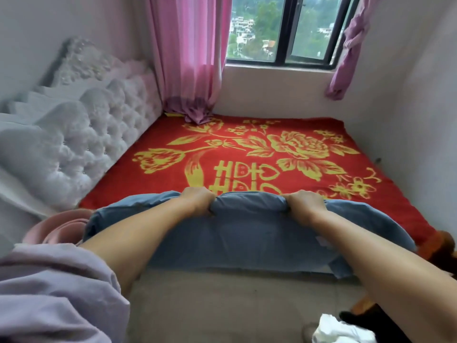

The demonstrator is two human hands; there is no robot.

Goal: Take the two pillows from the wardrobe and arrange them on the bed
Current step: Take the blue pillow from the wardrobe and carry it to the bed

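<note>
While over the bed (247, 144) — left hand (197, 199), right hand (305, 201), both fisted on blue pillow (247, 233).

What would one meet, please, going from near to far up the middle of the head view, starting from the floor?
Floor → blue pillow, gripped along its far edge by the left hand and right hand → red bedspread with gold flowers → wall under the sill → window.

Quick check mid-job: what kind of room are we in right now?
A bedroom, most likely: a bed under a red floral cover, a white tufted headboard, and pink curtains beside a window.
</note>
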